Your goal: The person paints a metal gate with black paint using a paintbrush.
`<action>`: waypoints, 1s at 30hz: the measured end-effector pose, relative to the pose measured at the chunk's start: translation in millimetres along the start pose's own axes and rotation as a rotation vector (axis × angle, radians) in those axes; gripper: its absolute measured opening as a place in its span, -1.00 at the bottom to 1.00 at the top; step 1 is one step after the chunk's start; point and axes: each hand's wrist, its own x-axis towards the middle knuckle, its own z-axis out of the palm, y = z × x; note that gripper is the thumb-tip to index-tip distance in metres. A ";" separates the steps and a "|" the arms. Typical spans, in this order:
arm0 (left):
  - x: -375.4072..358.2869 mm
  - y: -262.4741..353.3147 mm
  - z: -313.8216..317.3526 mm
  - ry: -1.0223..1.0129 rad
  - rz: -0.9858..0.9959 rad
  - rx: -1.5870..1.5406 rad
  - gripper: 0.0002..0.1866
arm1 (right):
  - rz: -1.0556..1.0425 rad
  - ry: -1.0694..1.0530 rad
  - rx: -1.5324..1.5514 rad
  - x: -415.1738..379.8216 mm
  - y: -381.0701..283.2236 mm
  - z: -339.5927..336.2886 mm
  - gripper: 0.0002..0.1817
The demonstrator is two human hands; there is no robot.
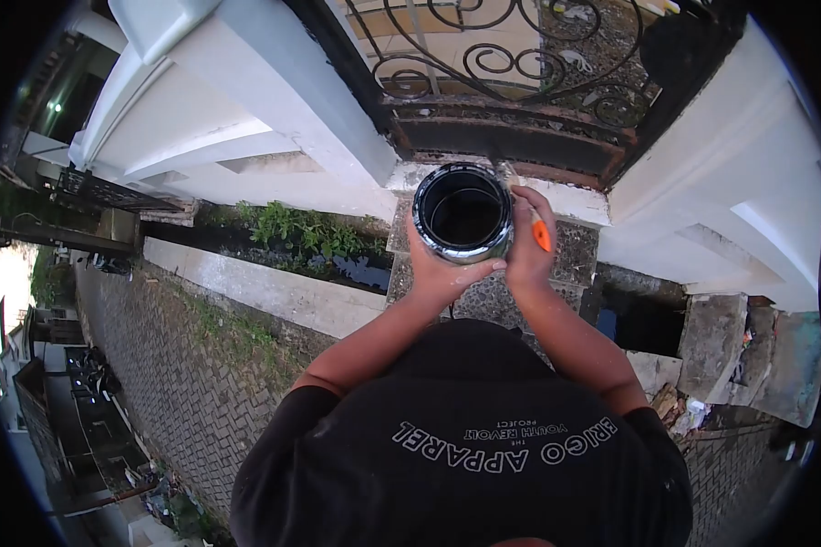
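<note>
Both hands, left [436, 271] and right [529, 251], cup a paint can [463, 253], fingers partly closed around opposite sides, before a wrought-iron gate [511, 137]. Forearms converge from wide-set elbows, probably to share and steady the load. The can is mouth-up between the palms, over a concrete slab [485, 299], presumably so nothing spills. An orange handle [543, 236] lies against the right hand, likely tucked there to spare the grip; its tool is hidden.

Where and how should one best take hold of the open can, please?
The can is probably best gripped below its smeared rim, left hand and right hand coming from opposite sides: it is round and its top is open.
</note>
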 end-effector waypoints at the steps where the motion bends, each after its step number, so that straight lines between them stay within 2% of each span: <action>1: -0.3 3.4 4.6 -0.002 -0.003 -0.001 0.35 | 0.002 0.003 -0.001 -0.1 0.9 2.0 -0.78; 5: -6.5 9.3 7.2 0.001 0.026 -0.019 0.37 | 0.048 0.042 0.156 6.0 5.9 2.9 -0.77; 7: -4.8 23.5 1.5 -0.021 -0.043 -0.187 0.33 | 0.044 0.008 0.200 8.5 12.2 2.3 -0.77; 9: 2.0 21.2 -19.5 -0.064 -0.038 -0.092 0.35 | 0.055 -0.008 0.234 7.2 18.3 4.7 -0.77; 11: 4.7 8.0 -44.0 -0.194 0.062 0.229 0.40 | 0.132 -0.087 0.298 -1.3 21.3 12.1 -0.77; 13: 2.6 0.2 -52.3 -0.172 0.056 0.124 0.43 | 0.186 -0.071 0.298 -7.6 34.4 21.6 -0.76; 15: 0.9 3.8 -63.0 -0.144 0.000 -0.056 0.40 | 0.201 -0.085 0.272 -12.3 34.8 37.7 -0.76; 17: 3.7 -0.1 -82.6 -0.147 0.006 -0.089 0.36 | 0.188 -0.078 0.169 -14.9 31.7 52.4 -0.78; 19: 8.5 -5.9 -107.2 -0.147 0.139 -0.029 0.34 | 0.047 -0.170 -0.098 -12.8 32.2 65.3 -0.79; 20: 12.0 -9.9 -120.7 -0.144 0.139 -0.044 0.34 | -0.166 -0.101 -0.262 -8.6 32.4 73.9 -0.85; 22: 18.9 -19.1 -151.5 -0.172 0.169 -0.092 0.31 | -0.144 -0.040 -0.080 -2.2 25.4 84.6 -0.92; 25: 28.8 -37.2 -204.3 -0.231 0.259 0.000 0.34 | -0.219 0.055 -0.200 8.5 -11.6 101.1 -0.91; 30: 36.6 -56.5 -273.6 -0.211 0.204 -0.011 0.31 | -0.373 0.047 -0.153 -8.6 -64.5 169.3 -0.90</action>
